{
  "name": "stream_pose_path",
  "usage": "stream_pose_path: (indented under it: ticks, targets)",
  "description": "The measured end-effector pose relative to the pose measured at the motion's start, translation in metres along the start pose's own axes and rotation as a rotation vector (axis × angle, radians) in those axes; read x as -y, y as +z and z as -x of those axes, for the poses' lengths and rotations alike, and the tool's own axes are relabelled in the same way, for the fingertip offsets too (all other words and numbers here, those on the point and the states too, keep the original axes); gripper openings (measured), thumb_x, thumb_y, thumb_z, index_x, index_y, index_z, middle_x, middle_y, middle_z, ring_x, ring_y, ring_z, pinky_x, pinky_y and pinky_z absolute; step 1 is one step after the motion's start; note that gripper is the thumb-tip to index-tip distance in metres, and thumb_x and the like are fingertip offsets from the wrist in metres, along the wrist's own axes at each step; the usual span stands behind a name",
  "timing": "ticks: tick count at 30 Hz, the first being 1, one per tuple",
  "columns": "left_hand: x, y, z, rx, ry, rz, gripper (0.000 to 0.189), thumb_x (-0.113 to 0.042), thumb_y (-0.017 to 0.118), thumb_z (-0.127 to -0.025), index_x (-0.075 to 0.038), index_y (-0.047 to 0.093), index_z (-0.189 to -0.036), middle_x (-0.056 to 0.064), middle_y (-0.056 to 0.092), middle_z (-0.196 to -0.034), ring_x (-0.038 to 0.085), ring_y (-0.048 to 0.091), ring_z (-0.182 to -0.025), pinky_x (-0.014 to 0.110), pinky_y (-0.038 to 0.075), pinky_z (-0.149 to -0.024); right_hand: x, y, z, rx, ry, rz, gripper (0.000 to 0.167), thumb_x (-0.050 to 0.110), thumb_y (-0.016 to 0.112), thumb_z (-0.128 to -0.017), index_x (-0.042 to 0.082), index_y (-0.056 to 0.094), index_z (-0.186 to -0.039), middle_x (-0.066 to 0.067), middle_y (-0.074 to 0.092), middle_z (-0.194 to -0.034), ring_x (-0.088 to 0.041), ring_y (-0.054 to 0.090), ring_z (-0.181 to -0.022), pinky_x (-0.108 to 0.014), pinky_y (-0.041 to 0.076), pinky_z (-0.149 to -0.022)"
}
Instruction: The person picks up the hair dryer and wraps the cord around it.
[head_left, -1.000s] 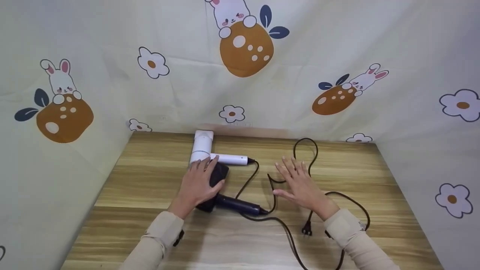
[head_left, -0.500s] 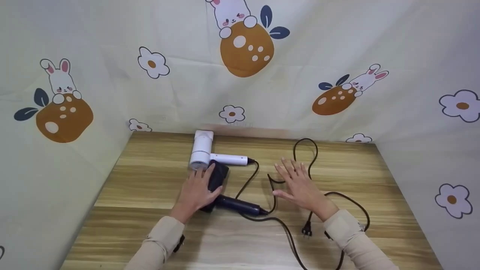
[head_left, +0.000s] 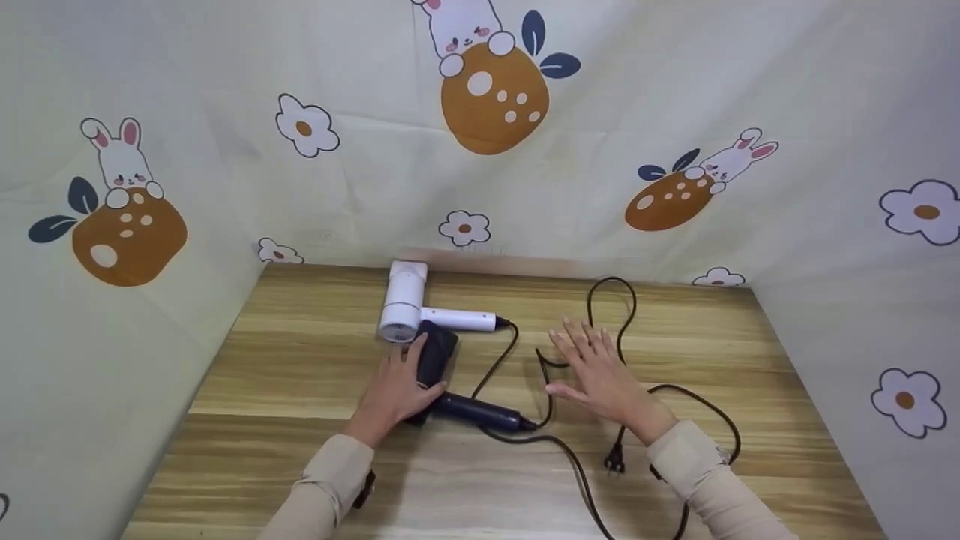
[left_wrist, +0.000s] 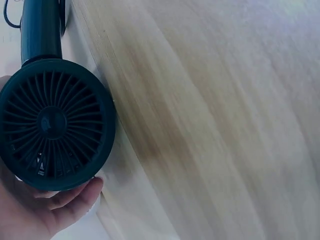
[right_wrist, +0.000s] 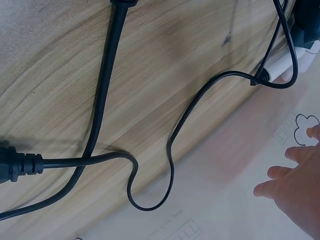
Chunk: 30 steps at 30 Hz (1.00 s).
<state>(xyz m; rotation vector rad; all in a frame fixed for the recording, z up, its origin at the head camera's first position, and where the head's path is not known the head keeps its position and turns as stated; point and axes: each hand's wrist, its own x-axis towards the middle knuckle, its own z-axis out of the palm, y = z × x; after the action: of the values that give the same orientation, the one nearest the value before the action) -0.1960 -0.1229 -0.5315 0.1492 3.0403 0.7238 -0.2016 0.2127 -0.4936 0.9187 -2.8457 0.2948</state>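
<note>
My left hand [head_left: 394, 391] grips the barrel of a dark navy hair dryer [head_left: 438, 357] from its left side, thumb toward the handle. In the left wrist view, the round slatted grille of this hair dryer [left_wrist: 52, 122] faces the camera, with fingers curled under its rim. The dryer's handle points right on the wooden table. Right behind it lies a white hair dryer [head_left: 406, 292], handle also to the right. My right hand [head_left: 604, 381] is spread flat with straight fingers, overlapping a black cord [head_left: 628, 330]; it holds nothing.
The black two-pin plug [head_left: 614, 458] lies below my right wrist. Another length of cord [head_left: 577, 469] loops toward the table's front. A patterned cloth backdrop [head_left: 525, 187] encloses the wooden table [head_left: 300, 337] at the back and both sides.
My left hand has drawn back toward me along the dark hair dryer, leaving the white one's near end uncovered. Both hair dryers and my right hand stay in place.
</note>
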Motion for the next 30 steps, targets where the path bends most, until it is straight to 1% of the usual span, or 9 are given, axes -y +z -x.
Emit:
stream_pose_path:
  ticks: [3, 5, 7, 10, 14, 16, 22, 25, 30]
  targets:
    - [-0.0002, 0.0008, -0.0004, 0.024, -0.029, 0.052, 0.086, -0.050, 0.067, -0.076, -0.022, 0.025, -0.145, 0.030, 0.046, -0.128, 0.045, 0.053, -0.108, 0.055, 0.046, -0.085, -0.0002, 0.0003, 0.0002, 0.002, -0.003, -0.005, 0.080, 0.058, 0.050, -0.087, 0.011, 0.026, -0.147, -0.015, 0.013, -0.155, -0.042, 0.015, -0.139, -0.063, 0.016, -0.108]
    - [-0.0005, 0.0014, -0.0005, 0.021, -0.028, 0.089, 0.085, -0.047, 0.068, -0.076, -0.021, 0.025, -0.145, 0.031, 0.050, -0.122, 0.044, 0.057, -0.100, 0.054, 0.048, -0.080, -0.0004, 0.0002, 0.0005, 0.007, 0.003, -0.017, 0.079, 0.057, 0.050, -0.087, 0.012, 0.025, -0.147, -0.015, 0.013, -0.155, -0.041, 0.015, -0.139, -0.063, 0.016, -0.108]
    - [-0.0010, 0.0019, -0.0002, 0.017, -0.024, 0.118, 0.084, -0.044, 0.069, -0.077, -0.021, 0.025, -0.145, 0.032, 0.050, -0.120, 0.042, 0.058, -0.097, 0.053, 0.049, -0.077, -0.0005, 0.0002, 0.0004, 0.007, 0.005, -0.027, 0.079, 0.057, 0.050, -0.087, 0.013, 0.025, -0.148, -0.015, 0.014, -0.155, -0.041, 0.015, -0.140, -0.063, 0.015, -0.108]
    - [-0.0014, 0.0031, -0.0001, 0.025, -0.028, 0.141, 0.083, -0.040, 0.068, -0.078, -0.021, 0.023, -0.146, 0.033, 0.047, -0.124, 0.044, 0.057, -0.098, 0.054, 0.048, -0.079, -0.0003, 0.0003, 0.0002, 0.018, 0.012, -0.042, 0.078, 0.056, 0.050, -0.087, 0.014, 0.024, -0.148, -0.015, 0.014, -0.155, -0.041, 0.013, -0.140, -0.063, 0.014, -0.108]
    - [-0.0016, 0.0037, -0.0001, 0.050, -0.047, 0.146, 0.081, -0.038, 0.066, -0.081, -0.022, 0.020, -0.147, 0.034, 0.040, -0.132, 0.048, 0.052, -0.108, 0.057, 0.045, -0.085, -0.0003, 0.0014, -0.0002, 0.017, 0.009, -0.040, 0.078, 0.056, 0.050, -0.088, 0.012, 0.026, -0.147, -0.016, 0.015, -0.154, -0.042, 0.014, -0.140, -0.064, 0.015, -0.108]
    - [-0.0018, 0.0035, 0.0003, 0.053, -0.050, 0.153, 0.081, -0.038, 0.066, -0.082, -0.022, 0.020, -0.147, 0.034, 0.039, -0.133, 0.048, 0.050, -0.110, 0.058, 0.044, -0.087, -0.0009, 0.0016, 0.0000, 0.012, 0.006, -0.032, 0.077, 0.056, 0.049, -0.088, 0.012, 0.026, -0.147, -0.016, 0.016, -0.154, -0.042, 0.015, -0.139, -0.064, 0.015, -0.107]
    - [-0.0003, 0.0046, 0.0005, 0.008, -0.027, 0.182, 0.079, -0.036, 0.068, -0.081, -0.021, 0.024, -0.146, 0.034, 0.043, -0.129, 0.047, 0.053, -0.106, 0.057, 0.045, -0.084, -0.0037, 0.0004, 0.0030, 0.020, 0.024, -0.031, 0.071, 0.051, 0.047, -0.091, 0.013, 0.025, -0.148, -0.017, 0.016, -0.154, -0.042, 0.016, -0.139, -0.062, 0.016, -0.109]
    - [0.0009, 0.0057, 0.0008, -0.014, -0.027, 0.208, 0.079, -0.036, 0.068, -0.080, -0.021, 0.026, -0.145, 0.031, 0.045, -0.128, 0.045, 0.053, -0.106, 0.057, 0.045, -0.084, -0.0052, 0.0004, 0.0038, 0.032, 0.031, -0.026, 0.063, 0.043, 0.043, -0.096, 0.012, 0.025, -0.148, -0.018, 0.016, -0.154, -0.042, 0.016, -0.139, -0.062, 0.016, -0.108]
    - [0.0000, 0.0058, 0.0004, -0.039, -0.050, 0.306, 0.079, -0.037, 0.067, -0.080, -0.019, 0.028, -0.145, 0.027, 0.045, -0.133, 0.042, 0.052, -0.112, 0.056, 0.043, -0.089, -0.0082, 0.0010, 0.0044, 0.010, 0.024, -0.007, 0.053, 0.027, 0.043, -0.098, 0.009, 0.029, -0.146, -0.021, 0.020, -0.152, -0.045, 0.023, -0.136, -0.064, 0.021, -0.106]
